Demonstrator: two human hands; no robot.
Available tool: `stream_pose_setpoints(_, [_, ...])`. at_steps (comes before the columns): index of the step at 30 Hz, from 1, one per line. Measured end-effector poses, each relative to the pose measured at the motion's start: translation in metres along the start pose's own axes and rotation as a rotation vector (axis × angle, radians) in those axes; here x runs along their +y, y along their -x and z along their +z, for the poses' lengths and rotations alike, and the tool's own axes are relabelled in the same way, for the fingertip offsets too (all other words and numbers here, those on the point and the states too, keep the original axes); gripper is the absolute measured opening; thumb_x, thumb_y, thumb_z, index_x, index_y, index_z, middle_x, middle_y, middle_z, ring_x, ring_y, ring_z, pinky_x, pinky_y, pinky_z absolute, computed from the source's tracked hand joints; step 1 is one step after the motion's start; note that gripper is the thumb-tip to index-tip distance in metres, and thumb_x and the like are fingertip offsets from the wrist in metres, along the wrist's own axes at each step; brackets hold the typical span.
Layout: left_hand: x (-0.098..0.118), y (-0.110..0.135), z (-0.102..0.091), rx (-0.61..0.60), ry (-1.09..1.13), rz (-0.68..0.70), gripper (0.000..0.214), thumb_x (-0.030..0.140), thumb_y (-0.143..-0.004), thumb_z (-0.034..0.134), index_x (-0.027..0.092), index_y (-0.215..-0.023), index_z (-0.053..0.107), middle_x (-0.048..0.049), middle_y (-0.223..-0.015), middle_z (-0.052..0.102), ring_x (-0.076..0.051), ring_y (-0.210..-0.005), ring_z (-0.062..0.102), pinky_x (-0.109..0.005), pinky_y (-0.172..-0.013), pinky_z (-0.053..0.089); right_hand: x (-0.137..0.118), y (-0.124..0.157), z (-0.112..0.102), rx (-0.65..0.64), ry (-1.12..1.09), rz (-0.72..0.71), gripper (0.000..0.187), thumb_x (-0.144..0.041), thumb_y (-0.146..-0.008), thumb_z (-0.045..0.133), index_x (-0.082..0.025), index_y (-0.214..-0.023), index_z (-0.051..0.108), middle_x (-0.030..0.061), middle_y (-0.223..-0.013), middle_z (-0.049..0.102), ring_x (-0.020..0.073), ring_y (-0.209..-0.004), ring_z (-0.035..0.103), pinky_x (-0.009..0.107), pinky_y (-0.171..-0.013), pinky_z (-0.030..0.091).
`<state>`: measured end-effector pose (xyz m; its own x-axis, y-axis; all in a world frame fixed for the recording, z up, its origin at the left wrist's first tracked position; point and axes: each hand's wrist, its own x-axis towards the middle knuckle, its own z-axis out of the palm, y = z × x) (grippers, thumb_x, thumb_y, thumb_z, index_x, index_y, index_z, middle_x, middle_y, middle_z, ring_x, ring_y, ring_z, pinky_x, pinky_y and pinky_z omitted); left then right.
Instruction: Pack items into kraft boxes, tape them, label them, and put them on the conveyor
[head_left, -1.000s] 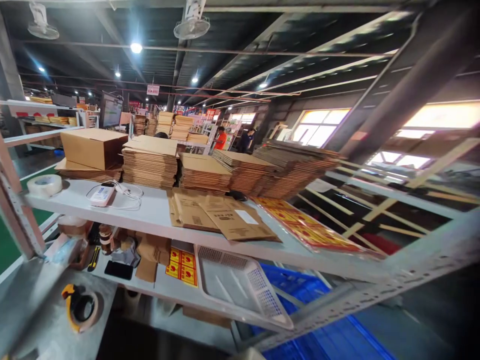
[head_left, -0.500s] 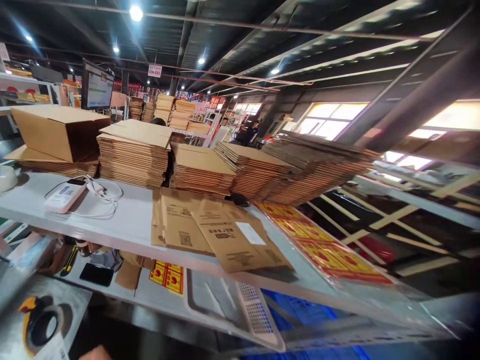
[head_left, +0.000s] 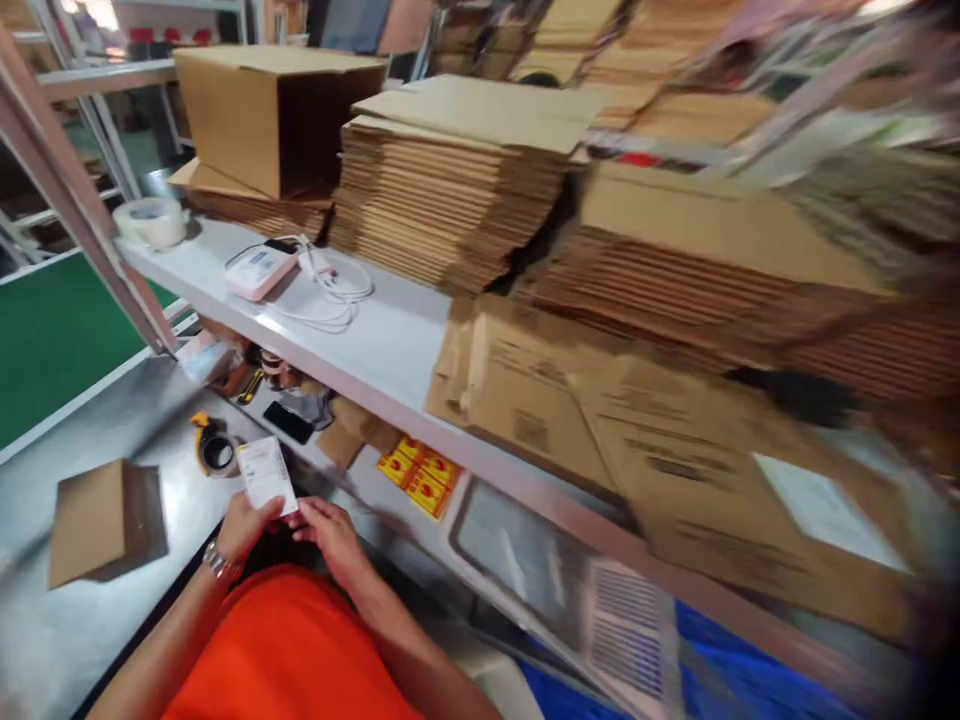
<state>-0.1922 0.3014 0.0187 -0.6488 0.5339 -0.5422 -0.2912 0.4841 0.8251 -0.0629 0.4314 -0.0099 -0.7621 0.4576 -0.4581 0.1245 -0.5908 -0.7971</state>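
View: now tipped down from the rafters; hands newly visible, lower left.
Left hand (head_left: pixel 241 527): pinching small white printed label (head_left: pixel 266 474).
Right hand (head_left: pixel 330 535): fingers closed on label's lower edge.
Nearby: yellow-black tape dispenser (head_left: pixel 212 449), small brown cardboard box (head_left: pixel 101 518).

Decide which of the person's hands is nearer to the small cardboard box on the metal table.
The left. The left hand holds the white slip just right of the box; the right hand is further right, beyond the left.

Both hands (head_left: pixel 289 525) together (grip seemingly pinched)
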Motion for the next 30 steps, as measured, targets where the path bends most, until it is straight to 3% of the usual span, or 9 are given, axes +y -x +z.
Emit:
stream_pose_setpoints(6, [0.0, -0.003, -0.001, -0.017, 0.168, 0.05, 0.05, 0.064, -0.073, 0.088, 0.021, -0.097, 0.082, -0.0157, -0.105, 0.087, -0.034, -0.094, 0.08, -0.046, -0.078, 0.066, 0.0, 0.001, 0.005, -0.028, -0.06, 0.011, 0.058, -0.069, -0.066, 0.103, -0.02, -0.092, 0.086, 0.0082, -0.087, 0.084, 0.0214, -0.082, 0.074, 0.033, -0.073, 0.061])
stream_pose_setpoints(15, [-0.017, 0.004, -0.005, 0.036, 0.259, 0.029, 0.064, 0.065, -0.066, 0.092, 0.012, -0.1, 0.079, -0.0195, -0.101, 0.086, -0.03, -0.087, 0.079, -0.039, -0.072, 0.062, 0.012, 0.003, 0.012, -0.041, -0.051, 0.03, 0.056, -0.069, -0.062, 0.103, -0.022, -0.087, 0.085, 0.0064, -0.087, 0.084, 0.02, -0.081, 0.073, 0.033, -0.076, 0.062])
stream_pose_setpoints(23, [-0.02, 0.002, -0.004, 0.042, 0.296, 0.034, 0.068, 0.068, -0.061, 0.097, 0.013, -0.097, 0.08, -0.0188, -0.096, 0.086, -0.03, -0.08, 0.08, -0.039, -0.068, 0.063, 0.019, -0.001, 0.008, -0.053, 0.017, 0.014, 0.055, -0.072, -0.065, 0.101, -0.023, -0.083, 0.087, 0.0066, -0.084, 0.083, 0.0218, -0.08, 0.073, 0.037, -0.078, 0.061])
stream_pose_setpoints(27, [-0.024, -0.001, -0.005, 0.043, 0.178, 0.038, 0.072, 0.074, -0.065, 0.092, 0.015, -0.105, 0.078, -0.0201, -0.107, 0.086, -0.034, -0.093, 0.082, -0.043, -0.08, 0.067, 0.021, -0.007, 0.01, -0.036, 0.039, 0.012, 0.058, -0.075, -0.062, 0.1, -0.022, -0.082, 0.086, 0.005, -0.08, 0.081, 0.0206, -0.075, 0.071, 0.037, -0.077, 0.059])
stream_pose_setpoints(30, [-0.031, 0.001, -0.001, 0.219, -0.101, 0.258, 0.076, 0.072, -0.073, 0.086, 0.019, -0.126, 0.075, -0.0187, -0.124, 0.083, -0.037, -0.117, 0.08, -0.052, -0.102, 0.066, 0.028, -0.005, 0.013, 0.002, 0.07, 0.016, 0.062, -0.077, -0.056, 0.098, -0.021, -0.076, 0.083, 0.0036, -0.074, 0.077, 0.0185, -0.068, 0.067, 0.036, -0.074, 0.056])
